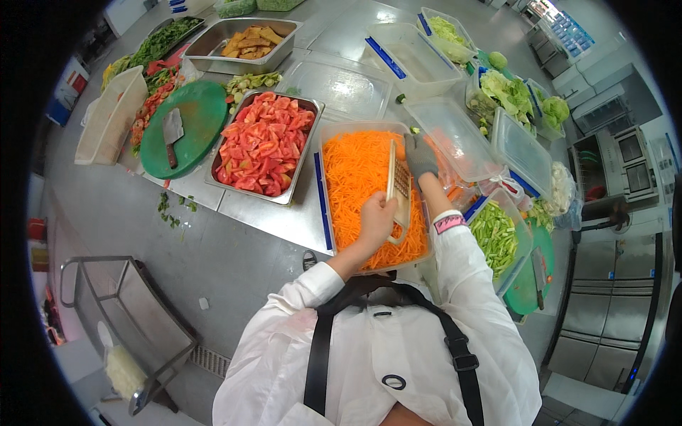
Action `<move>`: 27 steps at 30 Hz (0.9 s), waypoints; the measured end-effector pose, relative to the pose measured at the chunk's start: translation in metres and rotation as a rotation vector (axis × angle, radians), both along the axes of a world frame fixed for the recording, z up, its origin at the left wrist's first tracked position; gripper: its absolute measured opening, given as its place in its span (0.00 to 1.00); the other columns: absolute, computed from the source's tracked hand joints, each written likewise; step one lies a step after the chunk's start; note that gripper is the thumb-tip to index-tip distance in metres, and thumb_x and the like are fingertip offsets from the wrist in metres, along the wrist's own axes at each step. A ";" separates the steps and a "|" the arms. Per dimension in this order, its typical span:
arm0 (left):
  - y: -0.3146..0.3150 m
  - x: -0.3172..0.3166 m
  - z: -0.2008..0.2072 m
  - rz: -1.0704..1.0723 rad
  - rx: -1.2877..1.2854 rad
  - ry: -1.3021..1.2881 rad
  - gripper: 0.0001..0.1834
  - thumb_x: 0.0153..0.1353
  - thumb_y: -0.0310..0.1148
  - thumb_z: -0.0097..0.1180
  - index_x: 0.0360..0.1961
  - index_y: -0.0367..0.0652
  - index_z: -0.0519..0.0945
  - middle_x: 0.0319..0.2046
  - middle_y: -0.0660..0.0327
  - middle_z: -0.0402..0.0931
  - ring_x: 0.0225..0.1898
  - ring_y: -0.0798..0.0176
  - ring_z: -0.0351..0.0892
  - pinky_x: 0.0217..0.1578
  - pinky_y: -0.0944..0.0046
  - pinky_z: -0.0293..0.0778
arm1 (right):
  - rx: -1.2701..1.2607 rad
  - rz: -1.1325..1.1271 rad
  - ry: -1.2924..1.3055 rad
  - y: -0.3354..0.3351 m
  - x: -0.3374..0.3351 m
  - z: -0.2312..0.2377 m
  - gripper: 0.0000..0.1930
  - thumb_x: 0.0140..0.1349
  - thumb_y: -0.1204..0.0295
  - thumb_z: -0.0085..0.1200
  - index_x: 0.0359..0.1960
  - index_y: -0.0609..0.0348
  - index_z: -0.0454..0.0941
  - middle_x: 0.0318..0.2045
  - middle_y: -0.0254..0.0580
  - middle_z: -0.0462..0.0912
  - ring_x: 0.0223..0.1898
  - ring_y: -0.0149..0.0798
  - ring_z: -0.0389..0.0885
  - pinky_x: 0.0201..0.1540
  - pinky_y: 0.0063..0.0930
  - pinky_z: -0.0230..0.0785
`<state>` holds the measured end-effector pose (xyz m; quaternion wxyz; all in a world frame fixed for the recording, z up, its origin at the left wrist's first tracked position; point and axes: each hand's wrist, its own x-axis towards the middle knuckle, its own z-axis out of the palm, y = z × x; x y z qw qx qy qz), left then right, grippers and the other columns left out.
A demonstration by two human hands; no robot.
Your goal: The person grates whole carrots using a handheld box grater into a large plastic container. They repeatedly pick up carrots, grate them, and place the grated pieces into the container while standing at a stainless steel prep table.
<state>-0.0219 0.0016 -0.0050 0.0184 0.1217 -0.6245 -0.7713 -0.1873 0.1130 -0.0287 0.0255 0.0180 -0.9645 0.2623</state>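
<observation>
My left hand is closed around the near end of a pale grater. The grater slants over a clear plastic tub heaped with shredded carrot. My right hand, in a grey glove, is at the tub's right rim beside the grater's far end. Its fingers look curled in, and whatever they hold is hidden. Left of the tub stands a steel pan full of cut tomatoes.
A knife lies on a green round board at left. Plastic lids, a tub of chopped green vegetable and another knife are at right. Behind stands a steel pan of fried pieces. A metal cart stands lower left.
</observation>
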 end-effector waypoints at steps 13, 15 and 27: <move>0.008 -0.003 -0.002 0.002 0.048 0.021 0.06 0.56 0.28 0.51 0.27 0.34 0.75 0.17 0.66 0.69 0.19 0.75 0.66 0.19 0.70 0.61 | -0.012 0.072 0.005 0.015 0.032 0.033 0.20 0.65 0.53 0.36 0.47 0.52 0.72 0.45 0.56 0.76 0.41 0.57 0.77 0.42 0.46 0.69; -0.008 -0.012 0.001 -0.037 -0.004 -0.058 0.05 0.57 0.25 0.50 0.30 0.35 0.75 0.18 0.68 0.69 0.20 0.77 0.65 0.21 0.73 0.62 | -0.009 0.092 -0.001 0.003 0.081 0.038 0.20 0.64 0.53 0.37 0.45 0.54 0.72 0.40 0.57 0.77 0.42 0.56 0.76 0.42 0.46 0.68; -0.009 -0.007 0.008 -0.018 0.050 -0.048 0.05 0.57 0.25 0.50 0.32 0.35 0.76 0.20 0.67 0.71 0.21 0.77 0.67 0.22 0.73 0.64 | 0.091 0.000 -0.005 -0.009 0.078 0.050 0.19 0.65 0.56 0.35 0.49 0.52 0.71 0.50 0.54 0.73 0.46 0.57 0.74 0.47 0.46 0.66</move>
